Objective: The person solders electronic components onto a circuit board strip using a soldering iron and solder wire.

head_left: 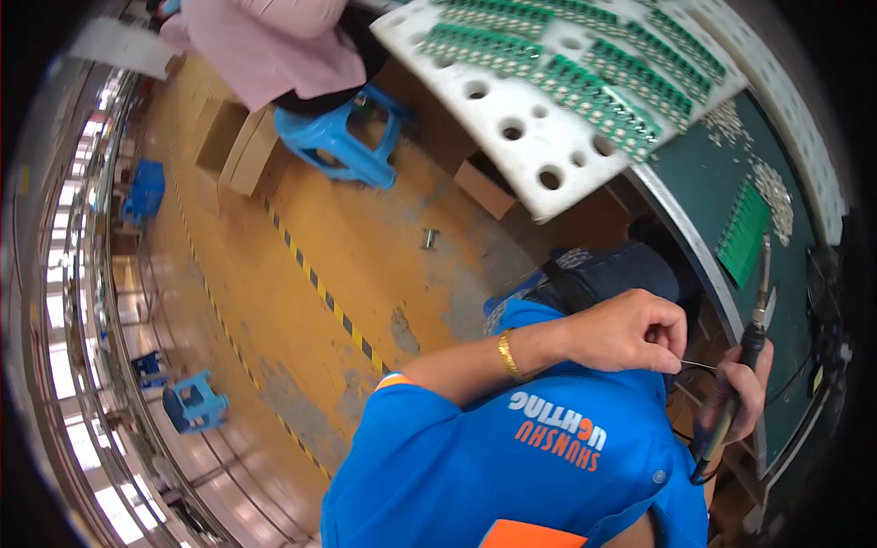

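My left hand (pixel 639 333), a gold band on its wrist, is closed, pinching a thin wire (pixel 696 363) that stretches toward my right hand. My right hand (pixel 738 388) is closed round a soldering iron (pixel 752 342) with a black-and-pale handle and metal tip pointing up over the green bench (pixel 776 411). Beyond the tip lie a green circuit board (pixel 742 233) and small pale components (pixel 772 192). A white foam board with round holes (pixel 493 151) carries several rows of populated green boards (pixel 603 100) at the bench's upper edge.
A person in pink (pixel 274 50) sits on a blue stool (pixel 338 151) beside cardboard boxes (pixel 228 146). A spool (pixel 429 239) lies on the yellow floor near striped tape (pixel 320 288). Another blue stool (pixel 192 402) stands at left. A dark object (pixel 822 274) sits at the bench's right edge.
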Action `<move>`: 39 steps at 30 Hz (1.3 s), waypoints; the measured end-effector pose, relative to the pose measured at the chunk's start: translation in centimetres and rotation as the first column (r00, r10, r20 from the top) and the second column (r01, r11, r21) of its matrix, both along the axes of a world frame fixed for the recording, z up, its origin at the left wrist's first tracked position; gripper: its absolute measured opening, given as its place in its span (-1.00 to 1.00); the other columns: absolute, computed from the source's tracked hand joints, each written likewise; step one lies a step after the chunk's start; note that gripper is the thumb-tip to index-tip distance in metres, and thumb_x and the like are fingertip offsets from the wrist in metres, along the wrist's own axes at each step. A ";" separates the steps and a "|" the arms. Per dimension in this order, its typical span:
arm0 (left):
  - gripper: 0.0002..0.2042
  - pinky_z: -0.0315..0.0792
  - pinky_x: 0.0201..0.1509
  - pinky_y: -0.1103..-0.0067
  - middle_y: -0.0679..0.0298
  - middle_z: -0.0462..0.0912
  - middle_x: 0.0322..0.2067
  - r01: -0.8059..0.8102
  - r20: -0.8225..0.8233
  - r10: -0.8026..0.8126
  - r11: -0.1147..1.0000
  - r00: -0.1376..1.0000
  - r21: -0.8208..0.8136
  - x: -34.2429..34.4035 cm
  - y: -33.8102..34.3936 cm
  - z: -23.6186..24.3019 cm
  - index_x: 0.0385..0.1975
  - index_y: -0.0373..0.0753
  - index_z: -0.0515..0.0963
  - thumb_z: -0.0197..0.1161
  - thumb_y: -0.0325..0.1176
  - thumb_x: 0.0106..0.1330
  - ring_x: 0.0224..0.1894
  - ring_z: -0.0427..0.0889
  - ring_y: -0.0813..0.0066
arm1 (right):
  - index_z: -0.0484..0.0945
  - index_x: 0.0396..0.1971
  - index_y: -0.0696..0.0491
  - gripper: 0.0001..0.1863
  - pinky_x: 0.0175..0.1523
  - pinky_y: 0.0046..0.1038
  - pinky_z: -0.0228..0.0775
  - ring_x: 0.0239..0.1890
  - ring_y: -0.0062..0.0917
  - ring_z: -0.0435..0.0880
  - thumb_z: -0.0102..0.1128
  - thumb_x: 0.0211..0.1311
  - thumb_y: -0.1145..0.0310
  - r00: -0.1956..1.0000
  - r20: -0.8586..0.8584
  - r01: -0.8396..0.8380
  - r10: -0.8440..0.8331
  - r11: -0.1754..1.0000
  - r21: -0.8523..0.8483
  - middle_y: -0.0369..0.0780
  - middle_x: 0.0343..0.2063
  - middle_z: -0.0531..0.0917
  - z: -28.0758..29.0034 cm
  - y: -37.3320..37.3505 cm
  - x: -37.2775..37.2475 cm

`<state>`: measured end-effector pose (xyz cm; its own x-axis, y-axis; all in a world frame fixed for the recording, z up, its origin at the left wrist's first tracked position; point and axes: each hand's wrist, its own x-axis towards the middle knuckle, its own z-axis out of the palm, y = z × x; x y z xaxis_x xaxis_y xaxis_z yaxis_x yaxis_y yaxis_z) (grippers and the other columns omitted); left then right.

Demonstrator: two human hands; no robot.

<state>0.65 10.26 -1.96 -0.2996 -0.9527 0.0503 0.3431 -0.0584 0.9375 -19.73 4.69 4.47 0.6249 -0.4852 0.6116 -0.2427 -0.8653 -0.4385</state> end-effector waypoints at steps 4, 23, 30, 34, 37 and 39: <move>-0.88 0.43 -0.32 0.66 0.37 0.63 -0.42 -0.021 -0.086 0.019 1.000 0.996 -0.022 0.0 0.8 -0.6 -0.39 -0.26 0.63 0.42 -0.39 0.22 -0.41 0.53 0.71 | 0.35 -0.06 0.01 -0.72 -0.38 -0.36 0.30 -0.43 -0.34 0.43 0.11 0.32 0.62 0.998 -0.043 -0.038 0.036 0.998 -0.044 -0.10 -0.44 0.45 0.3 0.0 1.0; -0.89 0.38 -0.42 0.68 0.33 0.53 -0.42 -0.032 0.189 0.056 0.991 0.980 -0.126 1.2 -3.2 0.5 -0.43 -0.30 0.56 0.40 -0.52 0.23 -0.46 0.51 0.67 | 0.47 -0.19 0.08 -0.81 -0.28 -0.31 0.38 -0.45 -0.35 0.47 0.29 0.27 0.48 0.953 0.117 0.278 -0.280 0.960 0.035 -0.19 -0.54 0.49 -0.6 -1.7 -2.0; -0.91 0.31 -0.36 0.77 0.39 0.50 -0.39 -0.288 0.304 0.282 0.957 0.910 -0.027 -0.1 -7.1 1.3 -0.35 -0.31 0.54 0.34 -0.60 0.27 -0.45 0.43 0.77 | 0.50 -0.08 0.10 -0.50 -0.21 -0.20 0.32 -0.44 -0.32 0.47 0.05 0.44 -0.11 0.930 0.182 0.292 -0.320 0.942 0.167 -0.16 -0.48 0.54 -1.8 -2.1 -5.0; -0.92 0.27 -0.43 0.78 0.41 0.48 -0.43 -0.420 0.384 0.406 0.906 0.829 -0.051 -0.4 -8.7 0.8 -0.39 -0.32 0.57 0.37 -0.59 0.26 -0.49 0.39 0.79 | 0.52 -0.04 0.13 -0.40 -0.16 -0.18 0.27 -0.42 -0.31 0.51 0.00 0.43 -0.19 0.920 0.208 0.282 -0.332 0.930 0.234 -0.16 -0.45 0.57 -2.9 -2.9 -5.2; -0.89 0.21 -0.51 0.77 0.40 0.47 -0.47 -0.496 0.436 0.501 0.858 0.748 -0.135 -0.4 -9.2 0.8 -0.44 -0.33 0.60 0.43 -0.59 0.20 -0.54 0.35 0.79 | 0.56 -0.08 0.15 -0.46 -0.19 -0.22 0.26 -0.43 -0.33 0.52 0.17 0.36 -0.11 0.932 0.161 0.284 -0.323 0.932 0.226 -0.17 -0.45 0.58 -2.7 -4.1 -5.1; -0.91 0.20 -0.53 0.74 0.39 0.46 -0.51 -0.456 0.536 0.539 0.841 0.650 -0.293 -0.4 -9.5 0.9 -0.42 -0.33 0.65 0.44 -0.61 0.15 -0.56 0.35 0.76 | 0.59 -0.13 0.13 -0.56 -0.21 -0.26 0.26 -0.46 -0.35 0.52 0.34 0.25 0.03 0.953 0.084 0.267 -0.292 0.938 0.222 -0.19 -0.47 0.57 -2.2 -4.7 -4.9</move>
<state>0.23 0.80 -1.08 0.2089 -0.9650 0.1583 -0.3209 0.0852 0.9433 -24.61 0.01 2.25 0.3779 -0.7529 0.5388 -0.3998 -0.6576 -0.6385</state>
